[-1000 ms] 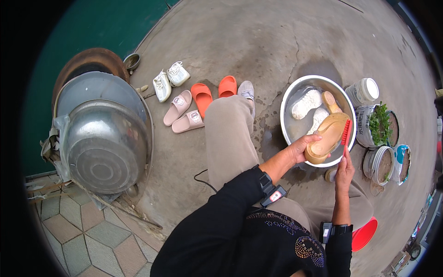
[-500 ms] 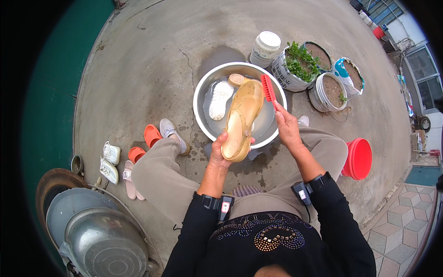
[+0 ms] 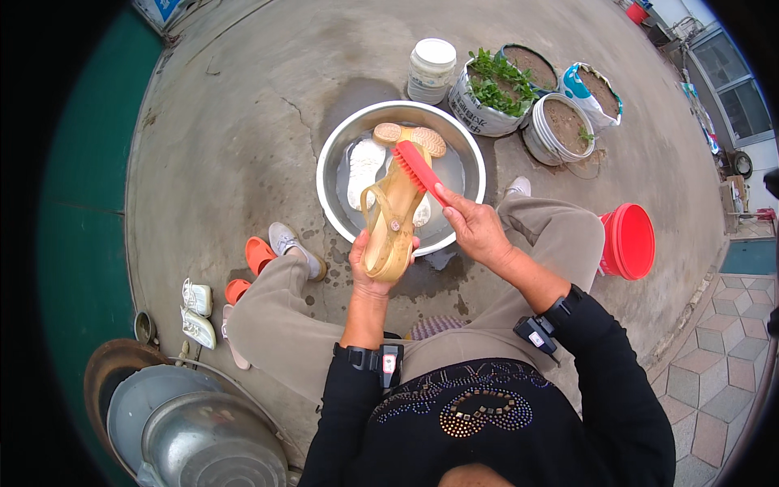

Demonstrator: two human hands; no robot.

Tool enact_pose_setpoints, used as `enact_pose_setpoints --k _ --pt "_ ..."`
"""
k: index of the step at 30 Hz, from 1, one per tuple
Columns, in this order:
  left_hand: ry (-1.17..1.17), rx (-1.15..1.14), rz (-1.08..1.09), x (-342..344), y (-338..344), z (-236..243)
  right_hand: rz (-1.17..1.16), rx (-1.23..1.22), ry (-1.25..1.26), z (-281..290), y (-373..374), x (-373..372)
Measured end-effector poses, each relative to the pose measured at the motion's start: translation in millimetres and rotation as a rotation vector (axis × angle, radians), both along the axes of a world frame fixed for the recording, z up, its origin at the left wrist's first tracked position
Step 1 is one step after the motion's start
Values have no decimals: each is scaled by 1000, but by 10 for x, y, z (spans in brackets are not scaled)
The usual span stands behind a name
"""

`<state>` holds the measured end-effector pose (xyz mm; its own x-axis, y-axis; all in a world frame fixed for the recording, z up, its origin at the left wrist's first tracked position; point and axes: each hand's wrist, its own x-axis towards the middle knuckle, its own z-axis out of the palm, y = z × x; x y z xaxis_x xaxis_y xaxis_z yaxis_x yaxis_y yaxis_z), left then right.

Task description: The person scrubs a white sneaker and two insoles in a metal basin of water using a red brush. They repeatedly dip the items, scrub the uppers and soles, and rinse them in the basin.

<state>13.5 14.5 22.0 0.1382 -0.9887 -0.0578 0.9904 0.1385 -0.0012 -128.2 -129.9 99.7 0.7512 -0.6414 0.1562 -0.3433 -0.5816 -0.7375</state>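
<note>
My left hand (image 3: 366, 269) is closed around the heel end of a tan translucent sandal (image 3: 390, 231) with straps and a button, held up over a wide metal basin (image 3: 329, 183). A red brush (image 3: 419, 168) is in the closed fingers of my right hand (image 3: 475, 229), its bristles at the sandal's toe end, apparently touching it. Cloudy water in the basin holds white shoe pieces or insoles (image 3: 363, 170) and another tan sandal (image 3: 427, 142), sole up.
Behind the basin stand a white tub (image 3: 432, 69) and soil-filled planters (image 3: 561, 130). A red bucket (image 3: 629, 241) is beside my right leg. To my left are orange slides (image 3: 260, 254), white sneakers (image 3: 197, 312) and stacked metal basins (image 3: 199, 418) beside a green wall.
The view has swung rightward. The brush has moved left from beside the sandal onto its toe end, and the sandal has been turned so its straps and button show.
</note>
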Motion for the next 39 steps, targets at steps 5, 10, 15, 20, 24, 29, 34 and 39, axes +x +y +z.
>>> enact_pose_setpoints --k 5,10,15,20,24,29,34,39 --pt "267 -7 -23 -22 38 -126 37 -66 129 -79 346 -92" --pt "230 -54 -103 -6 18 -139 -116 -101 158 -92 -79 98" --pt "-132 60 37 30 -8 -5 131 -24 232 -4 137 -66" --pt "-429 362 82 -29 -35 106 -84 -77 256 -71 19 -125" --pt "-410 332 88 11 -32 104 -6 3 252 -214 -88 -98" --pt "-639 526 165 23 -25 64 -172 363 4 -292 -103 -184" --pt "-744 516 166 -47 -54 117 -185 564 -56 -301 -150 -229" --pt "-798 460 192 -126 -86 208 -121 162 94 -230 -208 -3"
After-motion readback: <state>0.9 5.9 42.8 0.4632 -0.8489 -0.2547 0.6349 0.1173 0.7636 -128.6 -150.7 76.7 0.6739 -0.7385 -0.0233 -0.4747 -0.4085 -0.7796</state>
